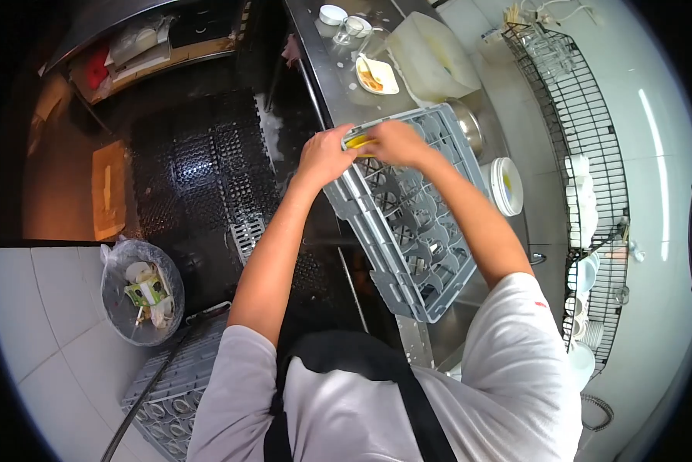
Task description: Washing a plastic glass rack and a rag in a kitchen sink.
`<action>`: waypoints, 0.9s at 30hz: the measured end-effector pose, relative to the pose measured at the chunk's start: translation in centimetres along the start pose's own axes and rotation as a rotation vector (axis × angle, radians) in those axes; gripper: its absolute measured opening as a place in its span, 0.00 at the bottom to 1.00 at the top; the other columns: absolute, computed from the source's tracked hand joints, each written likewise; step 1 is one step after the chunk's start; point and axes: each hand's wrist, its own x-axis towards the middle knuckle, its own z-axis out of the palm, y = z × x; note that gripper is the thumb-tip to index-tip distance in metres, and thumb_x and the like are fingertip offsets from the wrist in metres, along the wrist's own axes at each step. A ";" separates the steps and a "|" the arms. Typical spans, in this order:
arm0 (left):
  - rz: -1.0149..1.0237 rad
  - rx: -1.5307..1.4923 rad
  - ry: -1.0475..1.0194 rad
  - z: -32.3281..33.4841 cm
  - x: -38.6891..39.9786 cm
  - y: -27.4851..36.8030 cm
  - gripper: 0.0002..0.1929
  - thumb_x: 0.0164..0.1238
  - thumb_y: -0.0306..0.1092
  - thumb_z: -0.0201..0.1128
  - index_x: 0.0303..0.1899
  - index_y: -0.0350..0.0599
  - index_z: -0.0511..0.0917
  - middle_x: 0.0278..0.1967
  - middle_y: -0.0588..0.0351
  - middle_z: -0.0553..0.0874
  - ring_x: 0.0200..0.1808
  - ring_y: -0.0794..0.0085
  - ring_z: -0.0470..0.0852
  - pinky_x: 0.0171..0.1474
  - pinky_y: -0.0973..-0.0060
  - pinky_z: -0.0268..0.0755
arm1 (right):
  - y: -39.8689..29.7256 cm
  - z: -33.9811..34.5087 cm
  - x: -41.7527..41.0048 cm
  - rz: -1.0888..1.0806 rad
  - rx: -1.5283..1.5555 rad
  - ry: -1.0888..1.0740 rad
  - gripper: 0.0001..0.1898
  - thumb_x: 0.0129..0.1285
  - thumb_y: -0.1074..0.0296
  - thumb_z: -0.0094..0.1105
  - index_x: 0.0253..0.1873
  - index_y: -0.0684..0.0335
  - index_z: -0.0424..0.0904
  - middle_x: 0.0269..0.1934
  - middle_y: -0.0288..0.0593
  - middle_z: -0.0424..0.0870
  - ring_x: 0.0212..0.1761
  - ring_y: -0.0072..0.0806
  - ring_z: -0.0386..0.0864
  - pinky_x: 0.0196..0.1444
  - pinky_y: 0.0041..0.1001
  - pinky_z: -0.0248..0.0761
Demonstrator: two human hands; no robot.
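A grey plastic dishwasher rack with compartments [395, 248] lies tilted over the edge of the steel counter [346, 104]. My left hand [326, 153] is at the rack's far left corner, its fingers over the rim and its thumb by a yellow item [359, 141]. My right hand [398, 143], slightly blurred, has its fingers on that yellow item, whose kind I cannot tell. Beyond the rack stand a white dish with food remains and a spoon [378, 76] and a large translucent plastic tub [432, 58]. Right of the rack are a steel bowl [467, 124] and stacked white plates [506, 186].
A wire wall shelf [597, 144] with glasses and crockery runs along the right. At left, a lined waste bin [142, 294] stands near more grey racks [173, 375]. Glass cups [348, 30] stand on the counter's far end. A wet black mat [196, 167] covers the floor.
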 end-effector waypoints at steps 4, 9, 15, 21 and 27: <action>0.023 0.012 0.090 0.9 0.1 0.1 0.24 0.55 0.33 0.65 0.56 0.40 0.82 0.51 0.37 0.86 0.53 0.45 0.84 0.59 0.56 0.75 | 4.6 -3.8 -6.8 0.287 0.531 0.030 0.19 0.65 0.49 0.67 0.39 0.62 0.88 0.24 0.48 0.82 0.26 0.37 0.78 0.32 0.37 0.69; 0.373 0.398 0.306 3.7 -1.1 4.4 0.13 0.55 0.31 0.65 0.42 0.37 0.84 0.36 0.44 0.86 0.47 0.52 0.84 0.61 0.61 0.71 | 7.2 -3.4 -9.2 0.347 0.424 0.089 0.18 0.64 0.50 0.68 0.41 0.61 0.89 0.27 0.49 0.85 0.30 0.40 0.82 0.35 0.37 0.72; 0.130 0.825 -0.295 10.2 -1.5 5.6 0.07 0.58 0.36 0.64 0.32 0.51 0.89 0.31 0.56 0.90 0.38 0.63 0.90 0.41 0.64 0.79 | 5.8 4.4 -1.3 0.126 0.023 0.007 0.18 0.60 0.49 0.68 0.41 0.60 0.89 0.34 0.55 0.87 0.38 0.51 0.86 0.43 0.46 0.77; 0.077 0.897 -0.261 9.4 -1.4 4.8 0.07 0.61 0.35 0.63 0.31 0.53 0.90 0.30 0.57 0.91 0.34 0.66 0.91 0.30 0.67 0.80 | 10.3 0.0 1.0 -0.179 0.026 -0.410 0.19 0.62 0.48 0.65 0.38 0.61 0.88 0.32 0.51 0.88 0.36 0.50 0.86 0.44 0.47 0.78; 0.093 0.890 -0.279 11.2 -2.2 6.3 0.07 0.61 0.35 0.63 0.32 0.53 0.90 0.31 0.57 0.91 0.35 0.65 0.92 0.32 0.68 0.81 | 7.8 7.4 2.1 0.336 0.386 -0.204 0.30 0.64 0.41 0.63 0.32 0.73 0.84 0.18 0.48 0.81 0.16 0.34 0.75 0.23 0.37 0.71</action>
